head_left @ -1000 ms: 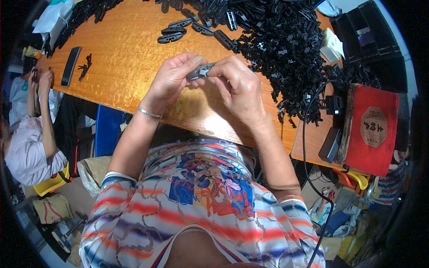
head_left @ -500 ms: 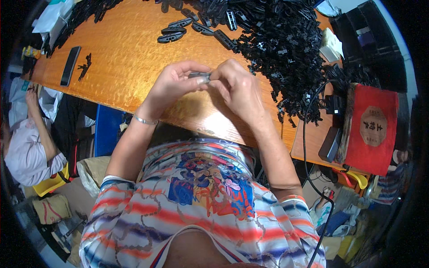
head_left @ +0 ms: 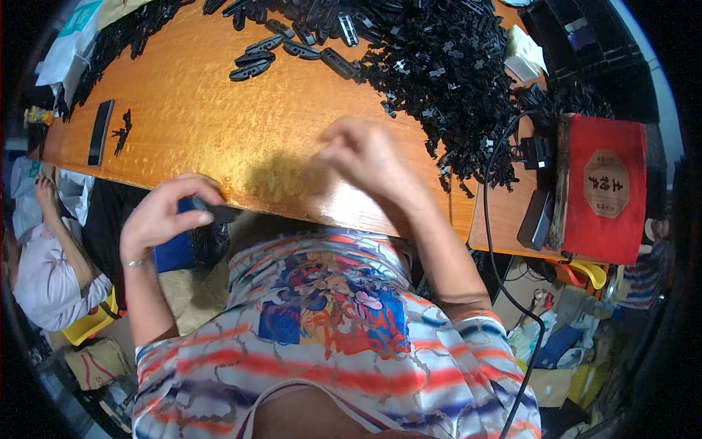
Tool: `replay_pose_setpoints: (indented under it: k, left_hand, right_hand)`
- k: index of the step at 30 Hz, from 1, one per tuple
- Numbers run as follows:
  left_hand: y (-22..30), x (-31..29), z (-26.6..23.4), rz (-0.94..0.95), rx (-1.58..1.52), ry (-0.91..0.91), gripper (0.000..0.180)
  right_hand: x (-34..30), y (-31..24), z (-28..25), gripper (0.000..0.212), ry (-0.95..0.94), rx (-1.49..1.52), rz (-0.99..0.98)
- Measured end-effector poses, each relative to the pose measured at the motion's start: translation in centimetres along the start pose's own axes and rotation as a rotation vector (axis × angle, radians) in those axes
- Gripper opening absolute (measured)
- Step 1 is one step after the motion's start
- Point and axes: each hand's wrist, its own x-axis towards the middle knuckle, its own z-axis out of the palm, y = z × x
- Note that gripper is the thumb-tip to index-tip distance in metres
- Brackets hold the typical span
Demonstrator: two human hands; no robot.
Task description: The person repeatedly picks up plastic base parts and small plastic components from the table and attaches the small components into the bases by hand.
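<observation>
My left hand sits at the near edge of the bench, left of my body, its grip clenched on a small black plastic part that pokes out to the right of the fingers, just past the bench edge and over open space. My right hand hovers above the middle of the bench, blurred with motion, so I cannot tell whether its grip is released or grasping anything.

The risk I see first is the part in my left hand: it hangs off the edge rather than over the wood, so a slack pinch would probably send it down among the clutter on the floor, where a black piece would be hard to find.

The second risk lies to the right and far side. The big heap of black parts spreads close to a black cable that runs off the near edge. If my right hand sweeps carelessly toward the heap, I judge it could snag the cable or scatter pieces toward the red box. The few long black pieces lying apart on the far left could also get mixed back in.
</observation>
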Motion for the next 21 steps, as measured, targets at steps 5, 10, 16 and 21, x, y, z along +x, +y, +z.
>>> replay_pose_setpoints:
  k: [5,10,16,21]
  left_hand:
    - [-0.8,0.2,0.2,-0.213,-0.219,0.398,0.022]
    - [-2.2,11.4,-0.1,0.004,0.352,0.733,0.020]
    - [-2.9,18.3,-0.3,0.101,0.682,0.947,0.020]
    - [-3.9,19.1,-0.7,-0.008,0.586,0.942,0.014]
  right_hand:
    - [1.2,2.8,-3.7,0.016,0.375,-0.653,0.112]
    - [1.6,3.7,-3.1,0.015,0.338,-0.645,0.095]
    - [0.9,3.6,-2.4,0.018,0.235,-0.495,0.104]
    - [0.4,1.2,-2.7,0.016,0.085,-0.399,0.192]
